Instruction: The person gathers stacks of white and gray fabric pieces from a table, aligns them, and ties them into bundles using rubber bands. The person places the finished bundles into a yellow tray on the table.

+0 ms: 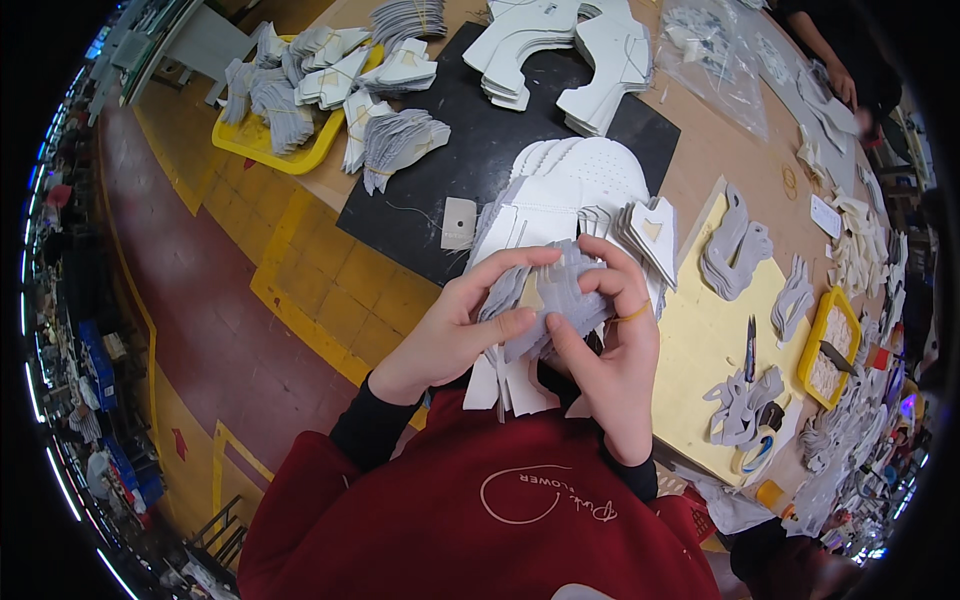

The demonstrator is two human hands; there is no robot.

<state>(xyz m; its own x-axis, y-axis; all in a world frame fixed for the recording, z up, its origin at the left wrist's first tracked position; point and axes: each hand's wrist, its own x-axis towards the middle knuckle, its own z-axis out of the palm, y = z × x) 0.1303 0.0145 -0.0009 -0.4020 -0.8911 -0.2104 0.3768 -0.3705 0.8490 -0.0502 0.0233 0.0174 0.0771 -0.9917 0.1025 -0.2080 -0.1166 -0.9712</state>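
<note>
Between my two hands is a stack of small grey fabric pieces (pixel 565 290), held above the near edge of the table. My left hand (pixel 465 320) grips its left side, thumb on the face and fingers along the top. From the right, my right hand (pixel 615 320) closes on the same stack, thumb low and fingers curled over; a yellow rubber band (pixel 634 312) circles its wrist side. Right behind lie white perforated shoe-upper pieces (pixel 590 170), fanned in layers. A smaller bundle of white pieces (pixel 652 238) rests against their right side.
A black mat (pixel 400 225) covers the table's middle. At the left edge, a yellow tray (pixel 270 160) holds bundled pieces. Large curved white stacks (pixel 610 70) lie at the back. Rightward are grey cutouts (pixel 735 245), a pen (pixel 750 345), tape (pixel 752 455) and another yellow tray (pixel 808 370).
</note>
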